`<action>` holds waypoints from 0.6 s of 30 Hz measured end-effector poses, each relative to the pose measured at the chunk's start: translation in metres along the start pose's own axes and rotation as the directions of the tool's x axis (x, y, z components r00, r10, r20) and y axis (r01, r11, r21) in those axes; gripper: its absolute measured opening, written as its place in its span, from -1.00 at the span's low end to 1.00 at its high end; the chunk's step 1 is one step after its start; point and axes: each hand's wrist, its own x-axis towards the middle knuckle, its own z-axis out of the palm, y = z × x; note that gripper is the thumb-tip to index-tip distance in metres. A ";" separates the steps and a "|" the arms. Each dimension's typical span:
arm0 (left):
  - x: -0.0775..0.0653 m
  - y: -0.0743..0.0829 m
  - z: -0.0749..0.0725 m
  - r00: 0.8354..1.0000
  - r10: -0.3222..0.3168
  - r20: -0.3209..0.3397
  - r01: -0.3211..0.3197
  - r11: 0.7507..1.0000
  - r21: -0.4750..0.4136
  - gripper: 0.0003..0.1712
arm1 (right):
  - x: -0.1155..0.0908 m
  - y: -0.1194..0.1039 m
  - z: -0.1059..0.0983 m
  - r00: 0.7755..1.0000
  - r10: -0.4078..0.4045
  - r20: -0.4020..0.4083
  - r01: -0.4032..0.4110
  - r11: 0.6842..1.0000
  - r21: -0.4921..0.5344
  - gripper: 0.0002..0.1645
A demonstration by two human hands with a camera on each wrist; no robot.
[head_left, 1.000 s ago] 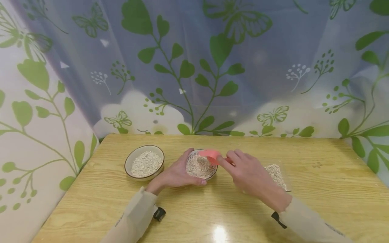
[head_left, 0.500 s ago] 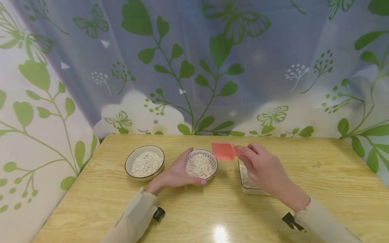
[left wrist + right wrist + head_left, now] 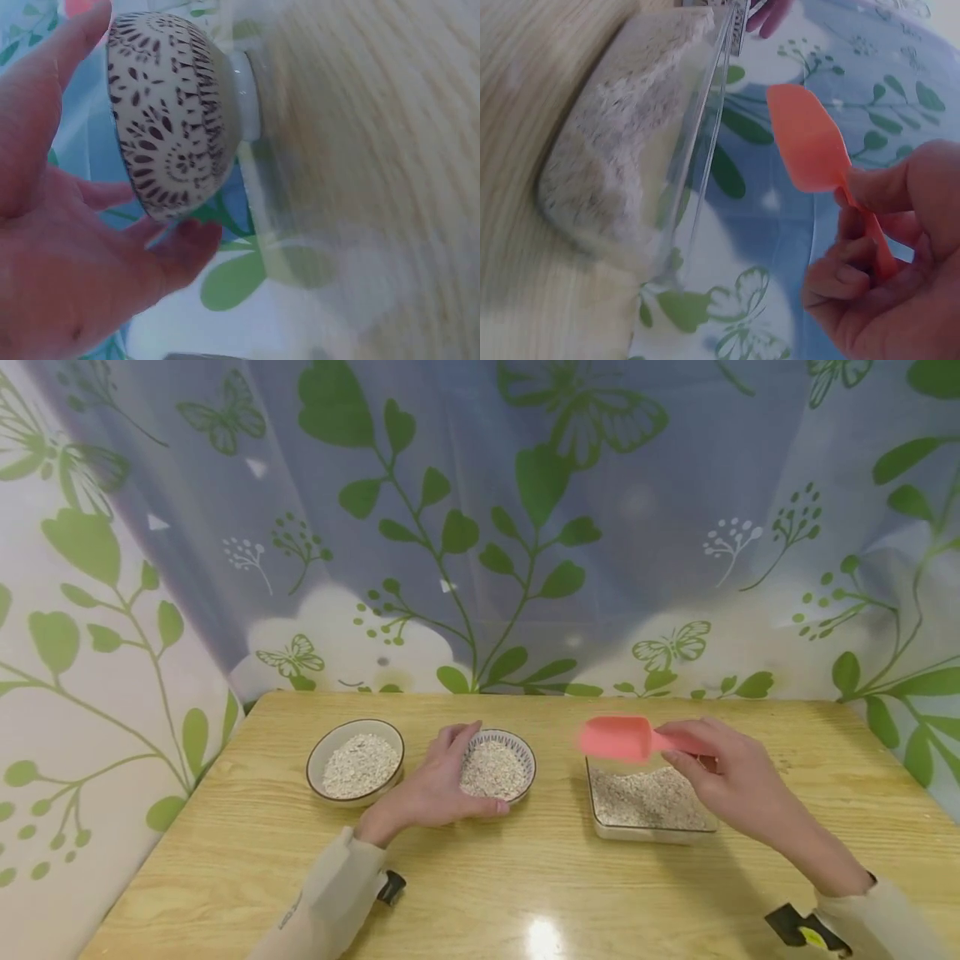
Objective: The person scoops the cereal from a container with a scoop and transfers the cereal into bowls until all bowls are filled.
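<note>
My left hand (image 3: pixel 435 781) curls round the left side of a small patterned bowl (image 3: pixel 528 750), thumb at its near side and fingers at the far side. The bowl stands on the table and holds oat-like flakes (image 3: pixel 493 770); its dark-printed outside (image 3: pixel 169 112) shows in the left wrist view. My right hand (image 3: pixel 738 781) grips the handle of a coral-red scoop (image 3: pixel 618 739), held above a rectangular container (image 3: pixel 656 837) of similar flakes. The scoop's blade (image 3: pixel 806 139) points left, and no flakes show in it in the right wrist view.
A larger cream bowl (image 3: pixel 315 752) with a dark rim stands to the left, with pale flakes (image 3: pixel 362 766) inside. Everything rests on a wooden table (image 3: pixel 465 893). A printed leaf-and-butterfly curtain (image 3: pixel 480 527) rises behind its far edge.
My right hand has carried the scoop from over the small bowl rightward to above the rectangular container, and the scoop has levelled out. My left hand has stayed at the small bowl.
</note>
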 end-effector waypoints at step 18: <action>-0.001 0.065 0.019 0.977 0.132 -0.165 -0.137 0.990 -0.021 0.12 | -0.020 0.027 -0.015 0.861 0.171 0.480 -0.220 0.974 0.048 -0.68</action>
